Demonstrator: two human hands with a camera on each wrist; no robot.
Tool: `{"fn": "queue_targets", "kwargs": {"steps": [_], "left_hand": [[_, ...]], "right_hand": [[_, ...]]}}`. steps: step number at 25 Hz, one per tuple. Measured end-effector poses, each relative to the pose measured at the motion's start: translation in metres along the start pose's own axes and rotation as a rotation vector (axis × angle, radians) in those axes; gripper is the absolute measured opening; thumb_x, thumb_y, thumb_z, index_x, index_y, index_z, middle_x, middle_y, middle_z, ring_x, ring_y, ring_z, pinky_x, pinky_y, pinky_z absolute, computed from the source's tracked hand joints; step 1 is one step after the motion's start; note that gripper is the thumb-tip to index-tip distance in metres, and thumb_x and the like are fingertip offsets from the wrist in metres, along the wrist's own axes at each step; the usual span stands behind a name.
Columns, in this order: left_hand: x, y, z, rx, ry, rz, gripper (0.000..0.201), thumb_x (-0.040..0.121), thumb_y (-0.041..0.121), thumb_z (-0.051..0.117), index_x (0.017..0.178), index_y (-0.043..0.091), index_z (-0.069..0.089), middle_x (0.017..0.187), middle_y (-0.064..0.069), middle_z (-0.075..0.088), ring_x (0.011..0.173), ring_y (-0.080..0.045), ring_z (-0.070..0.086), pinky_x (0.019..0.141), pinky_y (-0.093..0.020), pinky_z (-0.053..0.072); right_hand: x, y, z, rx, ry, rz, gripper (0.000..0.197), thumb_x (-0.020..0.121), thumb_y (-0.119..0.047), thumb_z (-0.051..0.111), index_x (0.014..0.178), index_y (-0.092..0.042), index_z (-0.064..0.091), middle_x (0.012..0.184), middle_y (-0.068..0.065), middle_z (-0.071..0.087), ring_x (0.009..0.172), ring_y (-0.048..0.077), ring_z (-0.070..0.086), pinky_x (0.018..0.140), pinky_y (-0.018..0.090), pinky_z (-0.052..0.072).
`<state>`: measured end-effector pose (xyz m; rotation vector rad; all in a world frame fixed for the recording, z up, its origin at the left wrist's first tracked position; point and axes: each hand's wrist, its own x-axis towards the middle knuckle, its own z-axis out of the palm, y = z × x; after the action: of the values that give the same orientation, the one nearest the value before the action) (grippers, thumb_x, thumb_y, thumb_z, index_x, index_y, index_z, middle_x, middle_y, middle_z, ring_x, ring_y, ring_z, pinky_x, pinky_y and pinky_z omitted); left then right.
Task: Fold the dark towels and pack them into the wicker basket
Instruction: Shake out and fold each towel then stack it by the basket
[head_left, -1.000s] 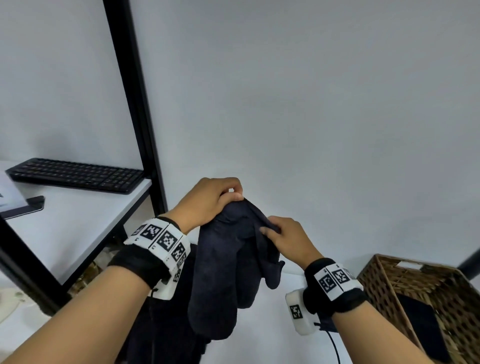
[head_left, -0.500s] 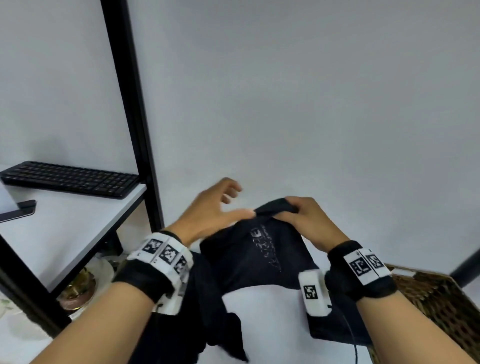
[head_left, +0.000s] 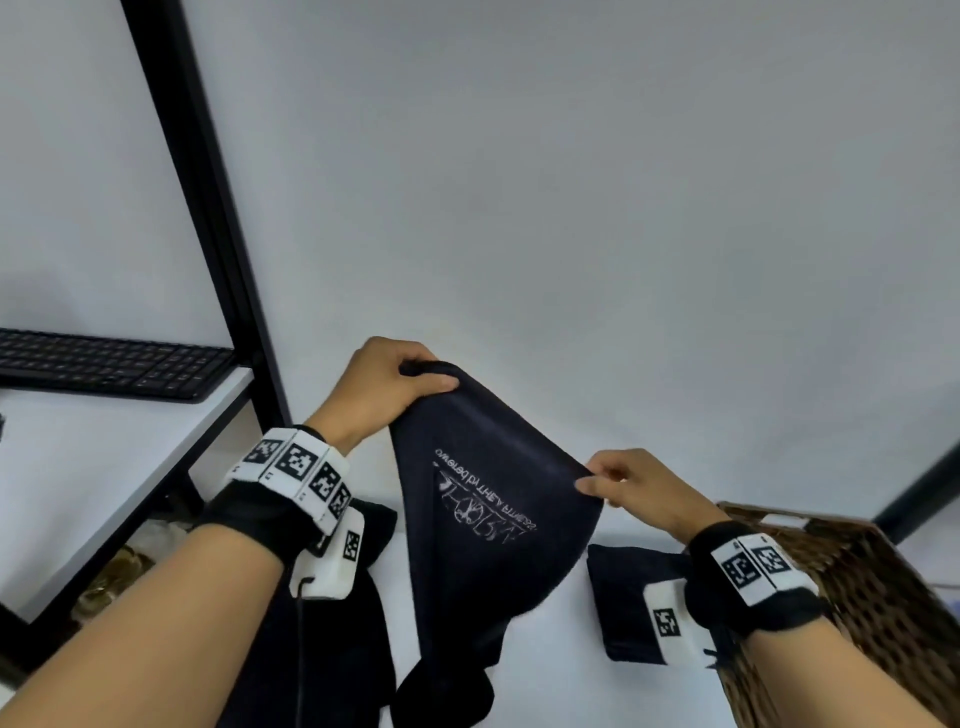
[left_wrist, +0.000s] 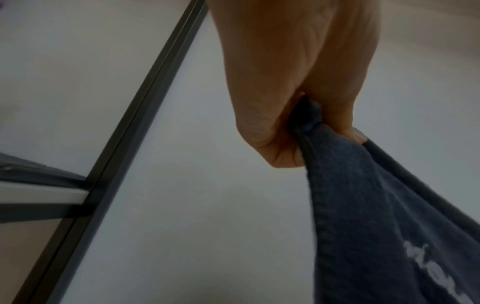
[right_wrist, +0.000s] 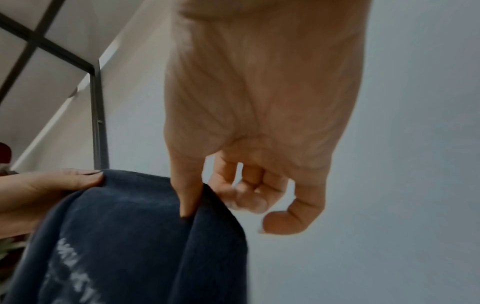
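A dark navy towel (head_left: 483, 519) with white lettering hangs in the air between both hands, its lower end bunched. My left hand (head_left: 387, 387) grips its upper left corner (left_wrist: 309, 121) in a fist. My right hand (head_left: 618, 480) pinches the upper right edge (right_wrist: 205, 197) between thumb and forefinger; the other fingers are curled. A folded dark towel (head_left: 623, 597) lies on the white surface beside the wicker basket (head_left: 852, 582) at the lower right. More dark cloth (head_left: 332, 639) lies heaped under my left forearm.
A black metal shelf post (head_left: 208, 208) rises at the left, with a white shelf (head_left: 104, 467) that carries a black keyboard (head_left: 109, 364). A grey wall fills the background. A golden object (head_left: 111, 577) sits under the shelf.
The towel was bunched in both hands, then spread out. My left hand, open half a second ago, now grips a corner and has risen; my right hand has shifted right along the edge.
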<state>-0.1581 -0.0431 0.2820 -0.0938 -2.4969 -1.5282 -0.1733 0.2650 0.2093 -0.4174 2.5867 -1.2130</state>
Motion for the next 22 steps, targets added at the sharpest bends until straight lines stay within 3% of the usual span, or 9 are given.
{"fn": "queue_targets", "kwargs": {"steps": [4,7,9,11,13,15,17,19,22], "left_hand": [[0.012,-0.008,-0.018,-0.055,0.056,-0.057,0.01,0.075,0.019,0.081,0.078,0.011,0.075,0.079,-0.01,0.073,0.072,-0.017,0.067,0.075,-0.035,0.056],[0.023,-0.016,-0.03,0.007,-0.007,-0.051,0.006,0.084,0.013,0.072,0.084,0.016,0.077,0.081,-0.002,0.075,0.07,-0.004,0.065,0.069,-0.017,0.051],[0.035,-0.023,-0.033,0.162,-0.004,-0.047,0.007,0.084,0.015,0.072,0.086,0.019,0.078,0.081,0.006,0.075,0.073,0.001,0.066,0.07,-0.008,0.046],[0.047,-0.021,-0.034,0.299,0.1,-0.009,0.004,0.081,0.018,0.076,0.081,0.022,0.077,0.069,0.016,0.072,0.065,0.007,0.063,0.066,-0.002,0.042],[0.061,-0.008,-0.039,0.279,0.254,0.03,0.006,0.082,0.015,0.074,0.079,0.02,0.075,0.064,0.01,0.07,0.046,-0.001,0.06,0.055,-0.003,0.042],[0.07,0.015,-0.051,0.044,0.358,0.043,0.008,0.086,0.007,0.069,0.082,0.013,0.072,0.079,-0.012,0.071,0.045,-0.009,0.063,0.052,-0.013,0.052],[0.07,0.043,-0.066,-0.169,0.437,0.087,0.009,0.087,0.004,0.067,0.083,0.011,0.07,0.085,-0.019,0.068,0.053,-0.014,0.068,0.056,-0.022,0.057],[0.057,0.072,-0.084,-0.299,0.51,0.163,0.005,0.085,0.006,0.069,0.084,0.011,0.069,0.081,-0.013,0.068,0.056,-0.015,0.069,0.06,-0.024,0.057],[0.019,0.098,-0.108,-0.369,0.549,0.277,0.007,0.083,0.012,0.073,0.08,0.018,0.071,0.068,0.005,0.069,0.057,-0.011,0.062,0.059,-0.022,0.051]], "right_hand": [[0.007,0.015,-0.023,-0.141,0.396,-0.125,0.014,0.091,-0.029,0.062,0.082,-0.026,0.052,0.073,-0.003,0.06,0.066,0.009,0.055,0.063,0.019,0.042],[0.016,0.026,-0.043,-0.324,0.281,-0.199,0.005,0.092,-0.028,0.061,0.089,-0.03,0.058,0.077,-0.005,0.061,0.072,0.009,0.058,0.065,0.015,0.042],[0.033,0.035,-0.055,-0.57,0.205,-0.238,0.006,0.094,-0.025,0.058,0.094,-0.024,0.064,0.085,-0.005,0.056,0.083,0.017,0.059,0.068,0.02,0.039],[0.051,0.031,-0.073,-0.67,0.36,-0.235,0.015,0.095,-0.028,0.054,0.094,-0.017,0.064,0.087,-0.001,0.056,0.084,0.026,0.06,0.068,0.031,0.042],[0.065,0.009,-0.095,-0.691,0.585,-0.246,0.021,0.096,-0.032,0.052,0.092,-0.015,0.062,0.087,0.006,0.065,0.081,0.031,0.062,0.067,0.035,0.046],[0.069,-0.026,-0.119,-0.579,0.722,-0.353,0.017,0.096,-0.024,0.053,0.097,-0.012,0.066,0.092,0.008,0.07,0.085,0.031,0.064,0.073,0.029,0.043],[0.061,-0.066,-0.142,-0.368,0.825,-0.435,0.016,0.094,-0.018,0.055,0.1,-0.012,0.069,0.095,0.005,0.071,0.088,0.021,0.063,0.074,0.016,0.04],[0.037,-0.104,-0.157,-0.081,0.889,-0.479,0.013,0.091,-0.022,0.06,0.094,-0.017,0.071,0.088,-0.004,0.07,0.081,0.009,0.062,0.074,0.016,0.046],[-0.017,-0.146,-0.155,0.393,0.837,-0.573,0.008,0.089,-0.021,0.063,0.084,-0.024,0.069,0.078,-0.01,0.068,0.077,0.009,0.063,0.072,0.028,0.056]]}}
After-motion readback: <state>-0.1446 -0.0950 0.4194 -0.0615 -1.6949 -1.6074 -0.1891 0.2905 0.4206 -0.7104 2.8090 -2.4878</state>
